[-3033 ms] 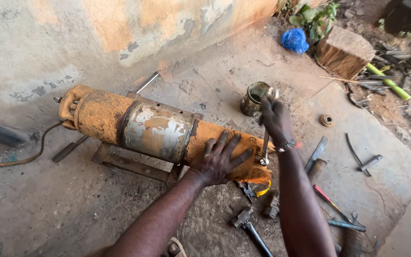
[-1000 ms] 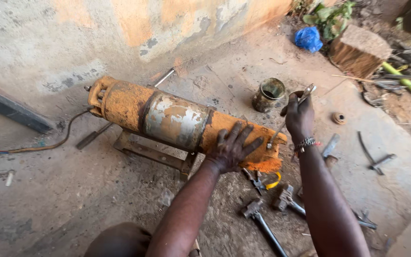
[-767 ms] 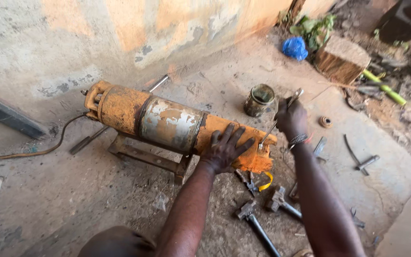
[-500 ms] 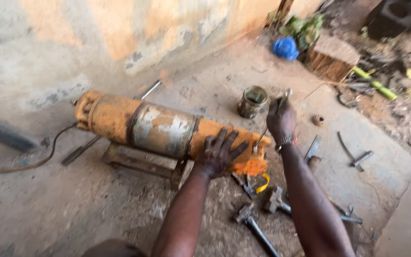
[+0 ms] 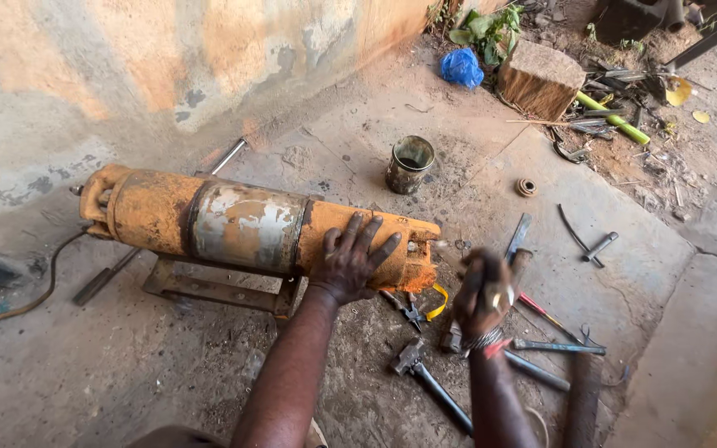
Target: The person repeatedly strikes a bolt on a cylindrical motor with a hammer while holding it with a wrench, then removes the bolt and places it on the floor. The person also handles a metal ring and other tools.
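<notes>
A long rusty orange cylinder (image 5: 168,217) with a bare metal band lies on a low metal stand (image 5: 209,290) on the concrete floor. My left hand (image 5: 350,259) rests flat on its right end, fingers spread. My right hand (image 5: 483,297) is blurred, just right of the cylinder's end and above the tools on the floor. Its fingers are curled, and a small metal tool glints inside the fist.
Hammers (image 5: 425,383), pliers (image 5: 412,311), a screwdriver (image 5: 545,314) and other hand tools lie scattered on the floor. A dirty tin can (image 5: 409,164) stands behind. At the back right are a wood block (image 5: 539,79), a blue bag (image 5: 461,66) and scrap. A wall runs along the left.
My right hand has dropped from beside the tin can, where it held a thin metal tool raised, down toward the tools on the floor. My left hand stays on the cylinder.
</notes>
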